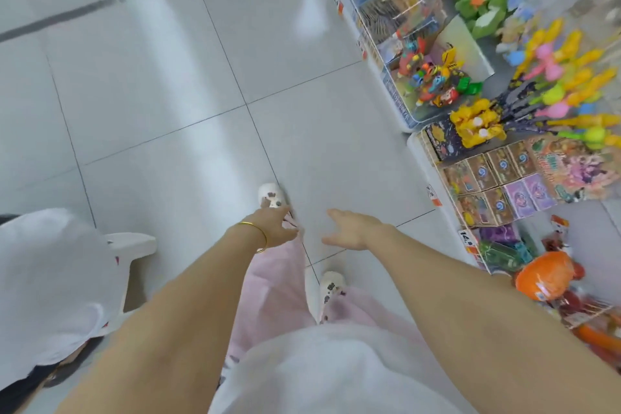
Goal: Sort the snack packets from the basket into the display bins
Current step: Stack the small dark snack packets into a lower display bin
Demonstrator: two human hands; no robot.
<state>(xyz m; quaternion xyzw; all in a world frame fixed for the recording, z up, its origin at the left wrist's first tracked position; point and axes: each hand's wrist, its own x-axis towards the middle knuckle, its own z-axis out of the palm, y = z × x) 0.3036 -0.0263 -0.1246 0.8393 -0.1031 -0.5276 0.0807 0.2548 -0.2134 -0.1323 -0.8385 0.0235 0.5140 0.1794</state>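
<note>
Glossy pale grey tiled shop floor (168,77), dark joint strip (100,3) crossing it far left of the white multi-level display rack (411,141), view motion-blurred. The rack fills the right edge of the view. On its upper levels sit clear plastic display bins (433,104) with small multicoloured toy cars; beyond them on the rack, yellow, pink and green plastic stick toys (571,77). On a lower rack level sit rows of small brown and purple printed cardboard packets (487,178), packed touching each other. An orange round wrapped toy (544,274) lies at the near end of the rack. Orange-white price tags (433,195) are on the rack's front edge. Both bare arms reach forward and down, left of the rack, over the floor. Right hand (353,228) is the one nearer the rack: fingers straight and spread, thumb out, holding nothing. Left hand (275,227) is further from the rack, thin gold bangle (260,233) on the wrist, fingers loosely bent downward, blurred, nothing in them. The hands are apart and touch nothing. Under the hands are two white clogs (270,197), pink trousers (279,279) and a white top (319,363). Far left of the rack are a white plastic stool (132,242) and a second person in white clothing (50,272), partly cut off. Where the basket is cannot be told from this view.
</note>
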